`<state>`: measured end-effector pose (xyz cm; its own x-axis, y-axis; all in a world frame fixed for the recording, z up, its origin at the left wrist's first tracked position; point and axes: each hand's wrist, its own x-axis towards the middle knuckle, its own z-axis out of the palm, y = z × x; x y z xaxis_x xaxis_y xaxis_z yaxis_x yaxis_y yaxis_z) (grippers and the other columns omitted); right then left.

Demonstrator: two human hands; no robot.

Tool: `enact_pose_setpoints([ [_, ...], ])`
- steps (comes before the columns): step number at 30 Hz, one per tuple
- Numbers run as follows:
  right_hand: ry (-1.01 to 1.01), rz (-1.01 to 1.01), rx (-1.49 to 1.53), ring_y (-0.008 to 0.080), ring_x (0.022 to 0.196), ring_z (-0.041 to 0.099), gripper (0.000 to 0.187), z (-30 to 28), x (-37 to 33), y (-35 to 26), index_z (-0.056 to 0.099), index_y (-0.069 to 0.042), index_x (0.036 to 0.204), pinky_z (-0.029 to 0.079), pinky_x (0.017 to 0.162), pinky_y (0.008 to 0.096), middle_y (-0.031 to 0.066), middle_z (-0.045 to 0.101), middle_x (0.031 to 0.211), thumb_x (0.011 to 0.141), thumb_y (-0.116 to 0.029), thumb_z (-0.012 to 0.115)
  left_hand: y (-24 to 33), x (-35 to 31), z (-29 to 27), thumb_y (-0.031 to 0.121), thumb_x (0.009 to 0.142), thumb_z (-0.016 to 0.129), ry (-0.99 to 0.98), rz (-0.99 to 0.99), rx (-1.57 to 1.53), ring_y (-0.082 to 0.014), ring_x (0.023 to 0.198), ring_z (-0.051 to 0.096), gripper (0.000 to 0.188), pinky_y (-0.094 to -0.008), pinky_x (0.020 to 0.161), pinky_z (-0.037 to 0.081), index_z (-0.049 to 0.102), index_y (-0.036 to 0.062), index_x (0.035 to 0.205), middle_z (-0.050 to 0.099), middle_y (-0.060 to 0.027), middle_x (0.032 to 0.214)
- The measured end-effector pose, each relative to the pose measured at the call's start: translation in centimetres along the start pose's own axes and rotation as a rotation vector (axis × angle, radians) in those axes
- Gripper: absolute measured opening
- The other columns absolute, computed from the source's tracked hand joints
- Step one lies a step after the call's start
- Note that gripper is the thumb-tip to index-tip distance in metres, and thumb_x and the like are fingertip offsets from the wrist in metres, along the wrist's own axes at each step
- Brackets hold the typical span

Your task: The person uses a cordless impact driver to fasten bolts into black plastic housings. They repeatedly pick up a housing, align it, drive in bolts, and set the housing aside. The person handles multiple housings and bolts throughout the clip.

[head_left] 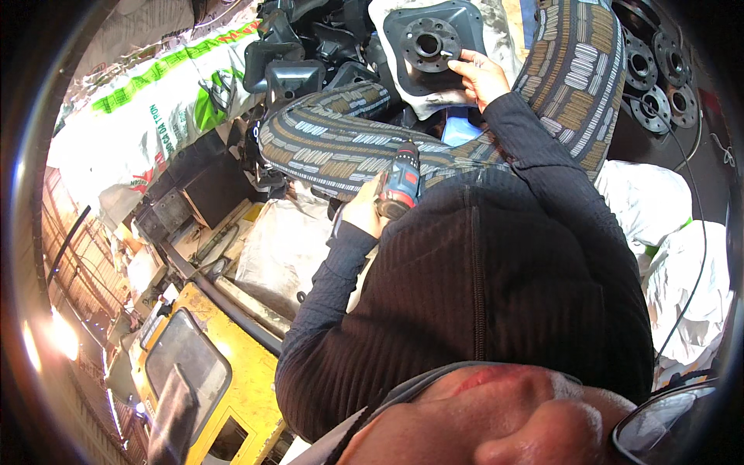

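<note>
My left hand (365, 208) is closed around a blue-and-black cordless drill (404, 177), held over my lap with its chuck pointing away from me. Ahead of me a dark square metal housing (463, 22) with a round hub flange (412, 51) in its middle rests on a white sack (502, 48). At the right edge of the flange, my right hand (482, 79) has thumb and fingertips pinched together near a hole. Whatever small thing they hold is too small to tell. The drill and the flange are apart.
More dark metal housings (294, 76) are piled at the far left, beside a long white-and-green bag (124, 147). Several round hubs (649, 108) lie at the far right near a black cable (696, 201). White sacks (647, 198) stand at right; yellow machinery (252, 372) is at lower left.
</note>
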<state>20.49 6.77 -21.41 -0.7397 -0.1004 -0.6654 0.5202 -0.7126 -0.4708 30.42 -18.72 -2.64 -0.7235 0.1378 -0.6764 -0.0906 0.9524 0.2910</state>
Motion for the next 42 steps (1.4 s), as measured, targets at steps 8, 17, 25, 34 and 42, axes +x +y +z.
enact_pose_setpoints([
  [8,-0.057,-0.015,-0.070,0.0019,0.044,0.034,0.034,-0.3,0.2,-0.1,0.057,-0.002,0.112,0.024,0.037,0.0184,-0.0065,0.045,0.064,0.081,-0.009,0.068,3.7,9.4,-8.2,0.010,0.081,0.064,0.199,0.599,0.079,-0.0241,0.088,0.065,0.040,-0.0334,0.081,0.051,0.058,0.0075,0.121,0.065,-0.0121,0.097],
  [17,0.056,-0.036,-0.222,0.0022,0.047,0.039,0.038,0.0,0.0,-0.3,0.055,-0.003,0.113,0.029,0.040,0.0186,-0.0057,0.051,0.068,0.080,-0.014,0.069,8.7,23.5,-0.2,0.025,0.082,0.064,0.486,0.856,0.412,-0.0212,0.075,0.063,0.019,-0.0337,0.059,0.052,0.065,0.0198,0.100,0.060,-0.0015,0.085],
  [25,0.120,0.087,0.260,0.0070,0.047,0.046,0.040,-0.6,-1.5,-1.3,0.054,-0.001,0.116,0.033,0.038,0.0205,-0.0027,0.052,0.064,0.092,-0.033,0.053,9.1,19.9,0.9,0.024,0.077,0.070,0.561,0.984,0.065,-0.0194,0.065,0.063,0.015,-0.0309,0.053,0.050,0.067,0.0168,0.090,0.059,0.0010,0.080],
  [34,0.236,0.098,0.277,0.0101,0.058,0.051,0.035,0.1,-1.9,-1.2,0.056,-0.006,0.120,0.041,0.042,0.0239,0.0019,0.058,0.080,0.099,-0.028,0.038,11.2,19.4,1.5,0.029,0.074,0.071,0.418,1.093,0.045,-0.0213,0.070,0.061,0.026,-0.0333,0.060,0.051,0.065,0.0142,0.095,0.060,-0.0039,0.081],
  [42,0.403,-0.055,-0.147,0.0067,0.041,0.036,0.025,-0.8,3.1,1.5,0.061,-0.006,0.099,0.027,0.035,0.0230,-0.0032,0.045,0.060,0.097,-0.028,0.048,8.3,25.2,0.5,0.053,0.047,0.084,0.538,0.733,0.044,-0.0339,0.117,0.042,0.110,-0.0441,0.094,0.041,0.036,0.0099,0.137,0.043,-0.0179,0.130],
])
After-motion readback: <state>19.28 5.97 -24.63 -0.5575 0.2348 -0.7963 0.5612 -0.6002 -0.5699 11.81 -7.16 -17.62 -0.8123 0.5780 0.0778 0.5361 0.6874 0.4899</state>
